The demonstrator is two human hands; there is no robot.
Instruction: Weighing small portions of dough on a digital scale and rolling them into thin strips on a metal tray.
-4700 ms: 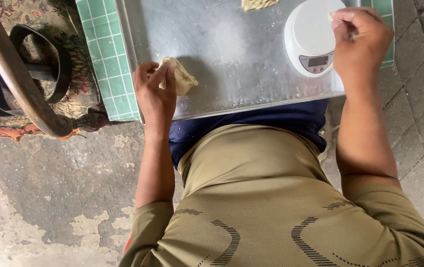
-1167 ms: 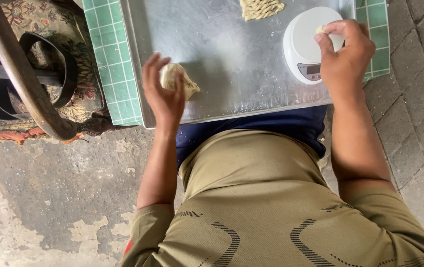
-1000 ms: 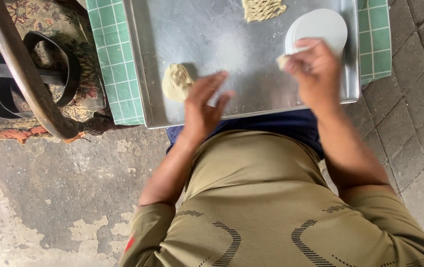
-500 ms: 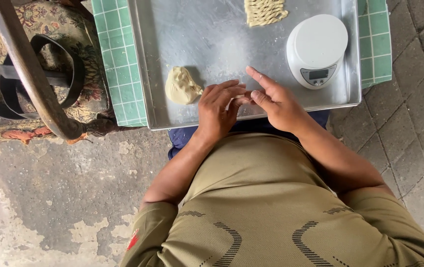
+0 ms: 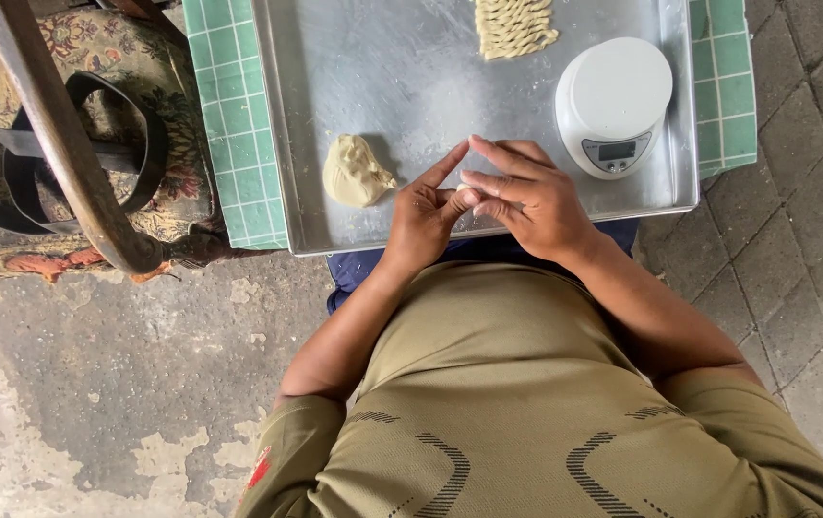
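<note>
1. I see both hands meeting low over the near edge of the metal tray (image 5: 411, 58). The left hand (image 5: 421, 216) has its index finger raised and the other fingers curled; the right hand (image 5: 526, 197) lays flat fingers across them. They seem to press something small between the fingertips, but I cannot tell what, or whether anything is truly held.
2. Just left of the left hand, apart from it, a pale lump of dough (image 5: 354, 173) sits on the tray.
3. I judge the dough soft, light and a little sticky; it would dent under a firm squeeze, so cupping it from below at its sides looks best.
4. Near the right hand, a round white kitchen scale (image 5: 613, 101) stands at the tray's right side.
5. At the tray's far edge lies a row of twisted dough strips (image 5: 515, 27), fragile-looking.
6. A green gridded mat (image 5: 238, 115) lies under the tray.
7. Far left, a wooden post (image 5: 56, 134) and black straps (image 5: 8, 163) rest against patterned fabric.
</note>
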